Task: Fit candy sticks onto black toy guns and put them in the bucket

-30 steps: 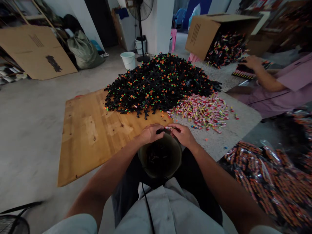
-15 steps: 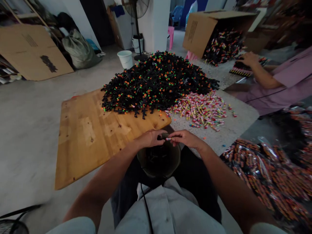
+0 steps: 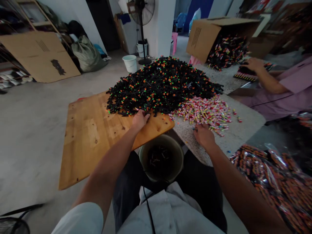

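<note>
My left hand (image 3: 140, 120) reaches onto the wooden board (image 3: 83, 136), at the front edge of a heap of small black plastic toy guns (image 3: 165, 84) with orange and green bits. Its fingers are closed on a black piece at the heap's edge. On the speckled stone tabletop (image 3: 246, 113), my right hand (image 3: 204, 136) lies at the near edge of a pile of small pink, yellow and red wrapped candy tubes (image 3: 207, 109). Its fingers are curled together, and what they hold is hidden. Between my knees stands a bucket (image 3: 180, 159) with several pieces in its dark bottom.
At right, a co-worker's hand (image 3: 254, 64) rests over black pieces beside a tipped carton (image 3: 202, 39). Filled plastic bags (image 3: 263, 182) lie low on the right. A white bucket (image 3: 130, 63) and a standing fan (image 3: 141, 29) are behind the board.
My hands were together over the bucket, with a small candy tube in my right fingers. They have moved apart, left to the black heap and right to the candy pile.
</note>
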Available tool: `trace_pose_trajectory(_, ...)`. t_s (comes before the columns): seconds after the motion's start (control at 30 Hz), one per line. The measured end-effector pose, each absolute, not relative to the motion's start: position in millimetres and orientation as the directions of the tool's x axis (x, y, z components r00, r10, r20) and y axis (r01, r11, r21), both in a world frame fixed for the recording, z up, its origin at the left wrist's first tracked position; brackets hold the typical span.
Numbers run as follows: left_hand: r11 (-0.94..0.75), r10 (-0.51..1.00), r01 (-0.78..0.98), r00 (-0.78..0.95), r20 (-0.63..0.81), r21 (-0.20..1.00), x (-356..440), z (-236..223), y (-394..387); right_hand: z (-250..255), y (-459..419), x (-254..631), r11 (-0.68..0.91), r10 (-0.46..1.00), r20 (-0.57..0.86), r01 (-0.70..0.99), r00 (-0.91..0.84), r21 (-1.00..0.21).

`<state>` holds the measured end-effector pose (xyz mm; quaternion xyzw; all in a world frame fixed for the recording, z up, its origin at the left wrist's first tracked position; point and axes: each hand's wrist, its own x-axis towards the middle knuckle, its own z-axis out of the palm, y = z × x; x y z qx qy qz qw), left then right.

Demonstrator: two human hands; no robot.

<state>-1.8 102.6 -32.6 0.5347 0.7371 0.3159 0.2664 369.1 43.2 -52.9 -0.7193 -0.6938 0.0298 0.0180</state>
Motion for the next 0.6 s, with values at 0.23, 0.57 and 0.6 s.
trace_pose_trajectory(0.23,0.275,0.961,0.324,-0.133,-0.244,0.905,-5.0,-34.4,86.7,-51.0,54.2,375.2,-0.039,0.999,-0.031,0.99,0.035,-0.139)
trace_pose_trajectory(0.57,0.238,0.971,-0.321,0.105,-0.215,0.917,45.7,-36.5,33.7,-33.4,11.1,278.2,0.001,0.996,-0.008,-0.1,0.091,-0.995)
trace_pose_trajectory(0.6,0.239,0.971,-0.332,0.104,-0.217,0.912,50.9,-35.2,30.9,-30.8,6.5,268.0,-0.008,0.997,-0.024,-0.19,0.08,-0.982)
